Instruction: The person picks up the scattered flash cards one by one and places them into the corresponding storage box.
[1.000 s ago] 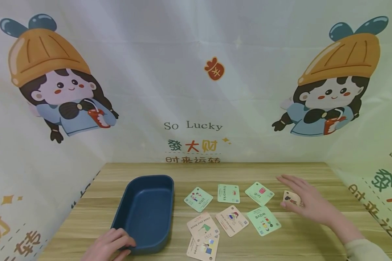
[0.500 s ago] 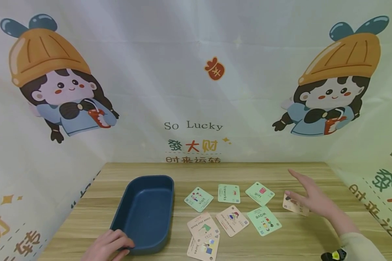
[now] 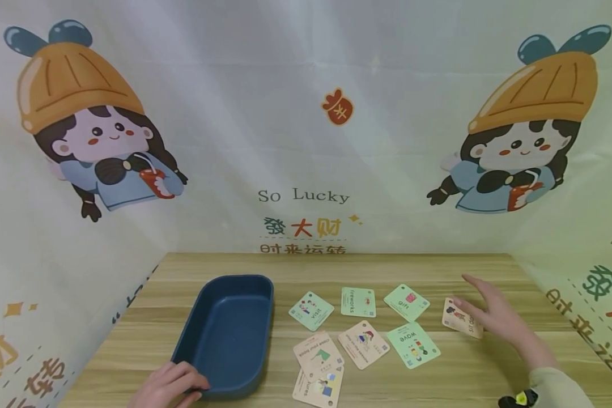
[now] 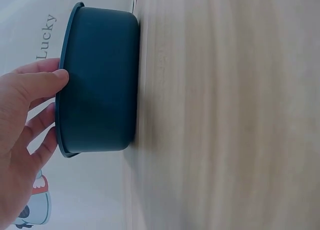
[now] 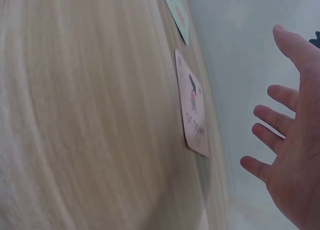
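Note:
My left hand (image 3: 170, 386) pinches the near rim of a deep blue plastic bin (image 3: 229, 337), thumb outside and fingers over the edge, as the left wrist view also shows. The bin stands flat on the table with nothing inside. On the right, my right hand (image 3: 510, 326) hovers with spread fingers over a pink "sit down" card (image 3: 457, 318), overlapping its edge in the head view. From the right wrist, that card (image 5: 191, 107) lies on the wood, apart from the fingers (image 5: 275, 121), and the palm holds nothing.
Green cards lie between bin and right hand: "visit" (image 3: 311, 311), "fireworks" (image 3: 358, 302), "gift" (image 3: 406, 302) and "wave" (image 3: 414, 345). A pink card (image 3: 364, 345) lies among them. A "close your book" card (image 3: 316, 354) partly covers another pink card (image 3: 318, 390). A printed cloth (image 3: 306, 158) backs the table.
My right hand has shifted right and turned more on its side, uncovering more of the "sit down" card. The left hand, bin and cards keep their places.

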Action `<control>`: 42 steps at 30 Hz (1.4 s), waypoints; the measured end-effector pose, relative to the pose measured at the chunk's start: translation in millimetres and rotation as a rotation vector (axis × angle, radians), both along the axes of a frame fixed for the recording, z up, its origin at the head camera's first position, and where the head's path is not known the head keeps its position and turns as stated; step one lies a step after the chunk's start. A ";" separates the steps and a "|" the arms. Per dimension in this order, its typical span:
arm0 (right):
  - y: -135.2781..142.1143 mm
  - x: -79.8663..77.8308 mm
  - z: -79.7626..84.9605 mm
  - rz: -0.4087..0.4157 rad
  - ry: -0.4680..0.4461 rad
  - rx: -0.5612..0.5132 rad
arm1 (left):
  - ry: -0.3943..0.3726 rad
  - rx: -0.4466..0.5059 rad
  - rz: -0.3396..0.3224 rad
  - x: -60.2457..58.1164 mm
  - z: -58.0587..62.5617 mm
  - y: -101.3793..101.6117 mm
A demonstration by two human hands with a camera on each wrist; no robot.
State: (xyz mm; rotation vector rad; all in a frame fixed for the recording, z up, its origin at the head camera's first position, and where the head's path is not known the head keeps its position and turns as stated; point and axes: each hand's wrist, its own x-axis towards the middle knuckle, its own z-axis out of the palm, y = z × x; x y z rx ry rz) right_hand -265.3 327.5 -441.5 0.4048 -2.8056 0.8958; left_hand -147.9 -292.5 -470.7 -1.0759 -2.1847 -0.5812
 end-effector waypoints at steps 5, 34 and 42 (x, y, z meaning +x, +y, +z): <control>6.0 1.8 -9.1 -0.025 -0.006 0.008 | 0.016 0.023 0.006 3.3 -2.4 2.0; 16.7 -1.0 -34.4 -0.153 -0.077 -0.005 | 0.035 0.055 0.047 10.6 -0.4 8.7; 19.7 -2.1 -41.7 -0.176 -0.082 0.027 | 0.001 0.058 0.084 12.6 -2.0 7.9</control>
